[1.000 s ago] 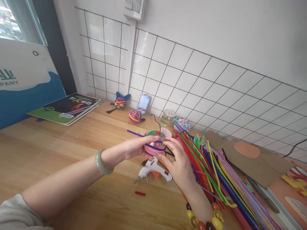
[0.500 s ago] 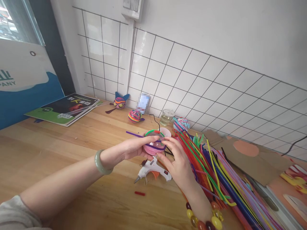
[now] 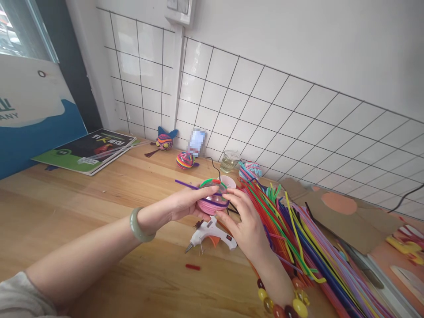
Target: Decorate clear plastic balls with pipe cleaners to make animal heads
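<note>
A small round piece wrapped in pink pipe cleaner (image 3: pixel 212 207), with green, red and purple strands round its upper part, is held between both hands. My left hand (image 3: pixel 190 201) grips its left side, thumb across the top and fingers underneath. From that side a purple pipe cleaner (image 3: pixel 184 183) sticks out to the left. On the right, my right hand (image 3: pixel 243 216) pinches the rim with its fingertips, thumb low near the base. Just below the piece, a white glue gun (image 3: pixel 212 234) lies on the wooden table (image 3: pixel 132 265).
Many coloured pipe cleaners (image 3: pixel 298 238) spread at right beside cardboard (image 3: pixel 364 225). Behind stand a glass jar (image 3: pixel 229 161), a striped ball (image 3: pixel 184 160), a blue-eared figure (image 3: pixel 164 139) and a blurred phone (image 3: pixel 197 142). A red scrap (image 3: pixel 192 267) lies in front; a magazine (image 3: pixel 89 152) lies left.
Both hands keep nearly the same hold on the pink piece. The view has shifted very slightly.
</note>
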Demonstrator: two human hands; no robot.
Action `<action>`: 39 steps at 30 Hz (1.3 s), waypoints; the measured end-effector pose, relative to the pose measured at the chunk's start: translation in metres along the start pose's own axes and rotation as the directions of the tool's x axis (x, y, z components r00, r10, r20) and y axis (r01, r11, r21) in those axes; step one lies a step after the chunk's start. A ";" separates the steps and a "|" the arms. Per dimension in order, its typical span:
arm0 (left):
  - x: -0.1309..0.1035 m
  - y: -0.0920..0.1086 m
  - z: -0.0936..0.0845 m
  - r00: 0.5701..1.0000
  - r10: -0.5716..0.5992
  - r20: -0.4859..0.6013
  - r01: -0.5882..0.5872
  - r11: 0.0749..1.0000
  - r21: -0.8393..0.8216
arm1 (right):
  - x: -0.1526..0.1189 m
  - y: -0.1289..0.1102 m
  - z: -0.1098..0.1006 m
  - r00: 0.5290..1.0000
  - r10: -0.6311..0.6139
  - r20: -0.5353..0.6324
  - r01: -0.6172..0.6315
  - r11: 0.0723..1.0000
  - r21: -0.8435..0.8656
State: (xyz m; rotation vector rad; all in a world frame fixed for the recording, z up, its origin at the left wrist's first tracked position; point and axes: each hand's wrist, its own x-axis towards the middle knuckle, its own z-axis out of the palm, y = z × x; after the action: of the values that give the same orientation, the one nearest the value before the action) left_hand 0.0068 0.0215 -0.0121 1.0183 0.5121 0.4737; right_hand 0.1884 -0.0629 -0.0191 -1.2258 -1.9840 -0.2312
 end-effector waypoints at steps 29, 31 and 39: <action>-0.003 0.000 0.004 0.993 0.112 -0.035 -0.107 0.988 0.115 | 0.001 -0.004 -0.005 0.997 -0.069 0.027 0.073 0.987 -0.140; -0.003 0.000 0.004 0.993 0.115 -0.039 -0.110 0.988 0.112 | 0.001 -0.004 -0.005 0.996 -0.076 0.038 0.080 0.987 -0.139; -0.003 0.000 0.004 0.992 0.115 -0.055 -0.109 0.988 0.107 | 0.001 -0.003 -0.003 0.996 -0.087 0.036 0.092 0.983 -0.161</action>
State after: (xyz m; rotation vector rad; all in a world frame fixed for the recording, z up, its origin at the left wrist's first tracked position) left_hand 0.0067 0.0171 -0.0101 1.1392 0.5401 0.5844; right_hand 0.1874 -0.0658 -0.0155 -1.2483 -2.0812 -0.4292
